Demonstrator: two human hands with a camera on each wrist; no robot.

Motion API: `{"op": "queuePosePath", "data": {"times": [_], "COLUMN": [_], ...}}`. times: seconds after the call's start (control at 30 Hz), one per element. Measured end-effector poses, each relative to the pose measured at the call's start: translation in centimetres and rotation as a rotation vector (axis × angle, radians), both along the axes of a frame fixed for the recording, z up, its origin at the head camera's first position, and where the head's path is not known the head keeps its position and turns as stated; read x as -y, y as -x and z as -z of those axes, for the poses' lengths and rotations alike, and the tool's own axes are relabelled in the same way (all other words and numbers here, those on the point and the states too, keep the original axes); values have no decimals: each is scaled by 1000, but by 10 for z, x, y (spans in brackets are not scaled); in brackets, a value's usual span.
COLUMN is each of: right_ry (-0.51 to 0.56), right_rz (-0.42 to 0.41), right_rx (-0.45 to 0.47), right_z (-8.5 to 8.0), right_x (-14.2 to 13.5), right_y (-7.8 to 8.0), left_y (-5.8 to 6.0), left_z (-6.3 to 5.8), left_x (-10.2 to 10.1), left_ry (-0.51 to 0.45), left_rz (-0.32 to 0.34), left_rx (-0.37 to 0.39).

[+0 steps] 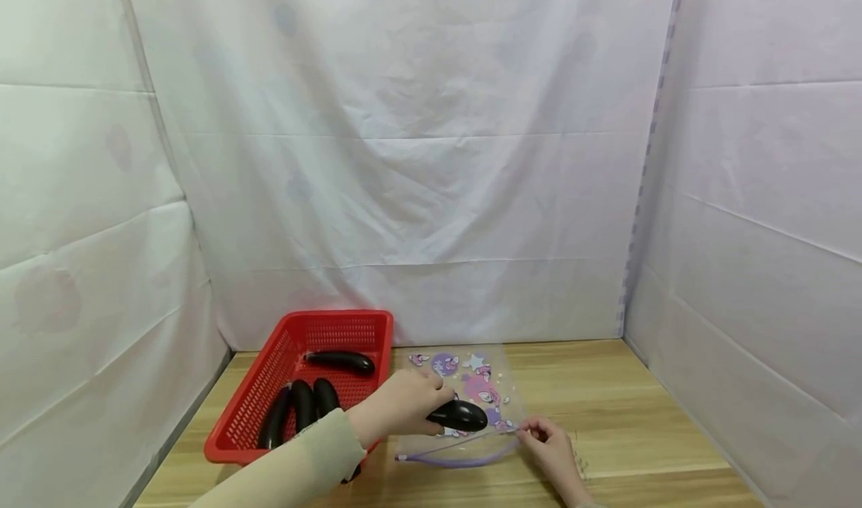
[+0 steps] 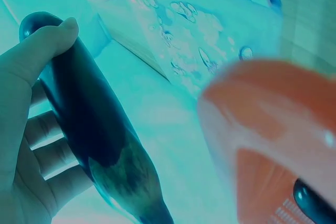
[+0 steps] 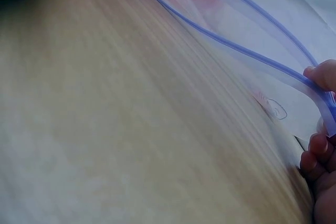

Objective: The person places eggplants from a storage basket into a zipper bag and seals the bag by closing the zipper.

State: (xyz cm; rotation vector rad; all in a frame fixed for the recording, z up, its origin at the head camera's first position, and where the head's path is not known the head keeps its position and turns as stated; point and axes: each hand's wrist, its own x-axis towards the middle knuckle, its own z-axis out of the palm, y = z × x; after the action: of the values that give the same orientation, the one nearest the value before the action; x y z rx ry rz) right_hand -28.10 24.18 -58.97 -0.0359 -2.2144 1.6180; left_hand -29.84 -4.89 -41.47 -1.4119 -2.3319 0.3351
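Note:
A dark eggplant (image 1: pixel 461 415) is gripped by my left hand (image 1: pixel 409 403), which holds it above a clear zip bag (image 1: pixel 465 442). In the left wrist view, the thumb lies along the glossy eggplant (image 2: pixel 89 103) with the fingers behind it. My right hand (image 1: pixel 551 448) pinches the right corner of the bag's purple-edged mouth. That mouth stands parted, as the right wrist view of the zip bag (image 3: pixel 252 56) shows. The bag lies on the table with its printed pink and purple pattern facing up. My left hand and sleeve hide part of it.
A red plastic basket (image 1: pixel 232 411) stands left of the bag and holds several eggplants, one lying crosswise at the back (image 1: pixel 340 360). Part of another dark thing shows below my left sleeve. The wooden table (image 1: pixel 592 388) is bounded by white cloth walls.

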Motion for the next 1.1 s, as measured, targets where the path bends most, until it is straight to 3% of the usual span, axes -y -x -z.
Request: {"op": "queuePosePath", "data": {"times": [0.3, 0.47, 0.57, 0.7, 0.9, 1.1], "right_ry": [-18, -19, -30, -7, -5, -5], "right_rz": [-31, -8, -1, -3, -10, -11], "right_rx": [22, 47, 9, -12, 1, 24], "right_z": [-25, -8, -2, 0, 1, 0], "right_x": [7, 2, 0, 0, 0, -1], "right_y": [-13, -3, -1, 0, 0, 1], "left_y": [-10, -18, -21, -23, -23, -18], "left_z": [9, 13, 17, 25, 40, 53], "left_x": [-11, -19, -23, -26, -29, -33], "left_ry": [-41, -38, -42, -62, -38, -26], "left_rz": [44, 46, 59, 71, 52, -8], "left_rx": [59, 48, 34, 39, -15, 50]}}
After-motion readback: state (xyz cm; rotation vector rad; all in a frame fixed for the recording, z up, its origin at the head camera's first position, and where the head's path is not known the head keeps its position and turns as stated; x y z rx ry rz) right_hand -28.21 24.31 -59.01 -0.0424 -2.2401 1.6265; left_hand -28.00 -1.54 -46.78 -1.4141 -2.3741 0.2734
